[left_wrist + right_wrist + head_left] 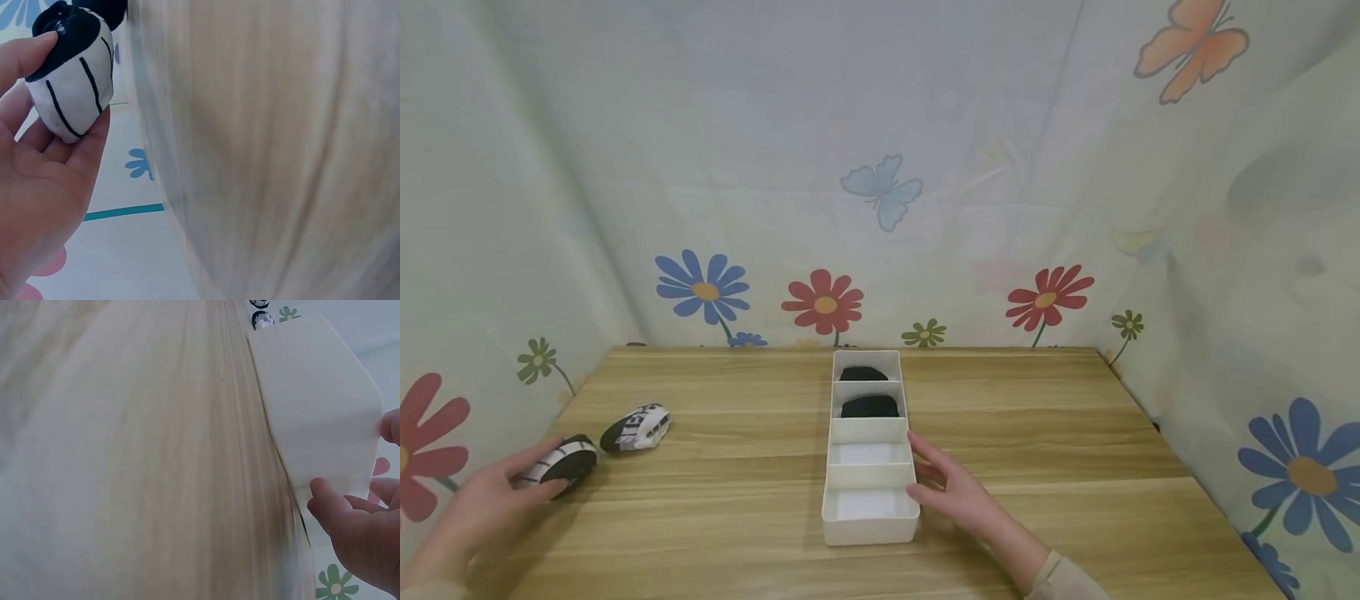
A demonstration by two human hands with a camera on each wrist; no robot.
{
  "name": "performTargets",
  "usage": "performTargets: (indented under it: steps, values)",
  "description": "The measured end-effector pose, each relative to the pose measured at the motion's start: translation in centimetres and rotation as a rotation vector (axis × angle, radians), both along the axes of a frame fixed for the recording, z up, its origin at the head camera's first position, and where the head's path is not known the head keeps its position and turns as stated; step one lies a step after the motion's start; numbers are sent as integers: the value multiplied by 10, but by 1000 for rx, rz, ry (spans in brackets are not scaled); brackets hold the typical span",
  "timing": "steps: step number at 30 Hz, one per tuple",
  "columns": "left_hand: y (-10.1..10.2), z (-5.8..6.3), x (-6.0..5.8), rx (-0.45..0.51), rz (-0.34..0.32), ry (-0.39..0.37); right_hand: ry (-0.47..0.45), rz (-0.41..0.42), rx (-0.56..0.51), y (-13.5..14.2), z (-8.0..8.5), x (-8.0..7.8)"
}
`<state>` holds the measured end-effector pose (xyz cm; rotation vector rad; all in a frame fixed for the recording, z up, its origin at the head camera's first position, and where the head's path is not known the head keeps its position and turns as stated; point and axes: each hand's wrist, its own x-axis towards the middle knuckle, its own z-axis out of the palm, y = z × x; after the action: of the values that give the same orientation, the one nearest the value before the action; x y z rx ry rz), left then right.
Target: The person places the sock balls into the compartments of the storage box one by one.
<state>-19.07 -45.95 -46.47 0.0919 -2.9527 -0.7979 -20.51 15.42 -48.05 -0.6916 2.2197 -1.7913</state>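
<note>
My left hand (490,507) is at the table's left side, pinching a rolled-up black-and-white sock (574,471) between thumb and fingers. The left wrist view shows black stripes on the white part of this sock (81,87). Just beyond it lies a second rolled sock (638,427), white and black with dark lettering. A long white divided box (871,532) stands mid-table. Its two far compartments each hold a black bundle (870,407), partly hidden by the dividers. My right hand (961,500) rests its fingertips against the box's right side, fingers loosely bent.
The wood-grain table (1037,433) extends on both sides of the box. A pale curtain (970,250) printed with flowers and butterflies hangs behind the table and along both sides.
</note>
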Motion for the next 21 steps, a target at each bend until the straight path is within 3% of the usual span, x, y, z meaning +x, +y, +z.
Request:
performTargets:
  steps: [8, 14, 21]
  values:
    - [3, 4, 4, 1, 22, 90, 4, -6, 4, 0, 0, 0]
    - [8, 9, 2, -3, -2, 87, -4, -4, 2, 1, -1, 0]
    - [20, 9, 1, 9, -43, 154, -5, -11, 12, 0, -1, 0]
